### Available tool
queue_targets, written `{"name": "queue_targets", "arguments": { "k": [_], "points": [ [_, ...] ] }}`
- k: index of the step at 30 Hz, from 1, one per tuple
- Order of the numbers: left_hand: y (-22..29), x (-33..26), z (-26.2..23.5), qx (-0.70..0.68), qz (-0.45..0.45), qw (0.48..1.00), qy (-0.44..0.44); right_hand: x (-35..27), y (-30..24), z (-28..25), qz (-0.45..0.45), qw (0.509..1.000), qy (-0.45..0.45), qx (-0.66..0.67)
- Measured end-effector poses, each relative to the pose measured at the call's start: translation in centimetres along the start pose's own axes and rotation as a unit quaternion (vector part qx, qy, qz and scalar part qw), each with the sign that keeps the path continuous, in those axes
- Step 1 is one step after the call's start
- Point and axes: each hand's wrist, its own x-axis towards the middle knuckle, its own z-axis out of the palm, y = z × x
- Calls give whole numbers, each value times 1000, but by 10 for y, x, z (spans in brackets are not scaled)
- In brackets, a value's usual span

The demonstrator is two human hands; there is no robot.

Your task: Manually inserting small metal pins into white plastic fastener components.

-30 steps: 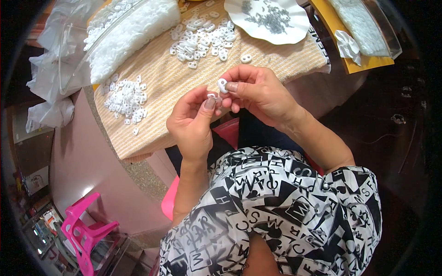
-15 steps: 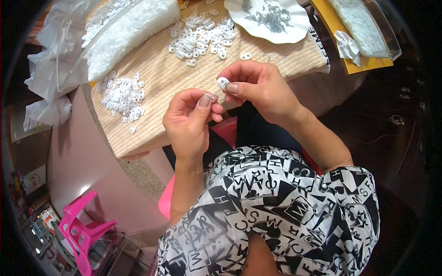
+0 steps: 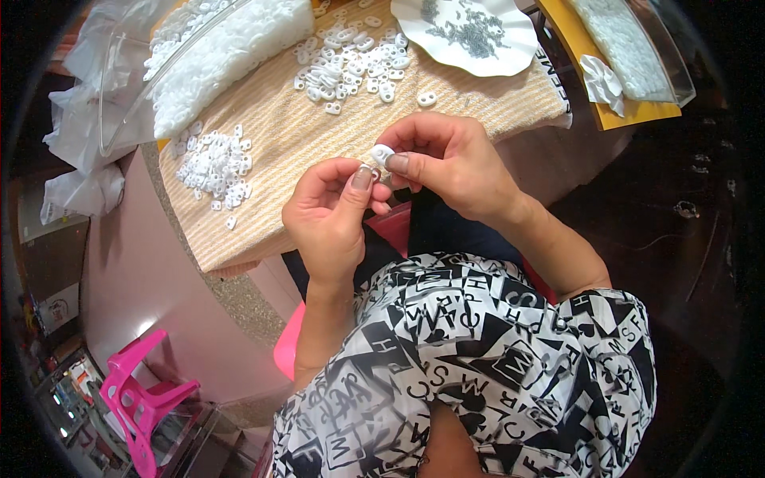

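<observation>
Above the near edge of the striped cloth (image 3: 279, 159), my two hands meet. My right hand (image 3: 458, 163) pinches a white oval plastic piece (image 3: 381, 153) between thumb and fingers. My left hand (image 3: 328, 215) is closed on a small white plastic piece (image 3: 375, 173), mostly covered by the thumb. The two pieces are close together; I cannot tell whether they touch. Beyond my hands lies a pile of white two-holed oval pieces (image 3: 347, 68), with a single oval piece (image 3: 427, 99) apart from it. Smaller white pieces (image 3: 213, 169) are heaped at the left.
A scalloped white plate (image 3: 514, 57) at the far side holds small grey metal parts (image 3: 474, 34). Clear bins of white pieces stand at far left (image 3: 231, 60) and far right (image 3: 629, 60). Crumpled white paper (image 3: 602, 84) lies by the right bin. A pink stool (image 3: 143, 402) is at lower left.
The oval piece in my right hand has come down and left, closer to the piece in my left hand. My left hand has shifted slightly right.
</observation>
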Motion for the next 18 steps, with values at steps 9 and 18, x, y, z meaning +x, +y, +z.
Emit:
{"name": "queue_targets", "arguments": {
  "k": [9,18],
  "points": [
    [1,-2,2,32,17,999,-2,-3,4,2,-48,994,28,-94],
    [-1,-4,0,59,44,997,-21,-5,1,3,-16,1000,-17,-11]
  ]
}}
